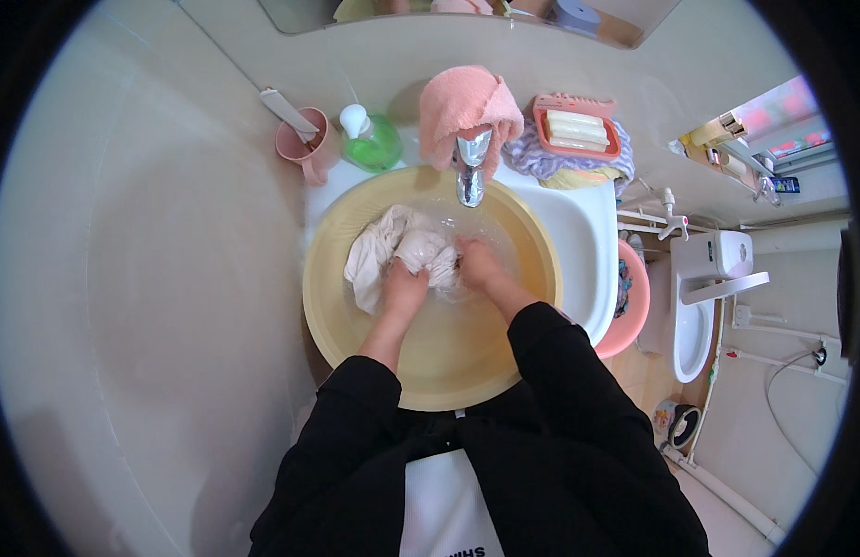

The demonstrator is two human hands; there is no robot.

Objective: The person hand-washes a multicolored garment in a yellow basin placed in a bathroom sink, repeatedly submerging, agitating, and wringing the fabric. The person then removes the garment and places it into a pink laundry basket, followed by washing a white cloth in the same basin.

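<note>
A wet white cloth (381, 247) lies bunched in water inside a large yellow plastic basin (430, 397). My left hand (405, 287) grips the near side of the cloth, thumb and fingers pressed into its folds. At the cloth's right end my right hand (480, 263) is closed on a twisted part, its fingertips partly hidden in the water. Over the basin's far rim reaches a chrome faucet (470, 184), with a pink towel (465, 97) draped on it. The basin rests on a white washbasin (583, 237).
Behind the basin stand a pink cup (298, 150) and a pump bottle of green liquid (373, 143). A pink soap dish (614, 143) with soap bars sits on folded cloths (531, 153). To the right are a pink tub (628, 320) and a toilet (693, 341). Tiled wall (179, 278) borders the left.
</note>
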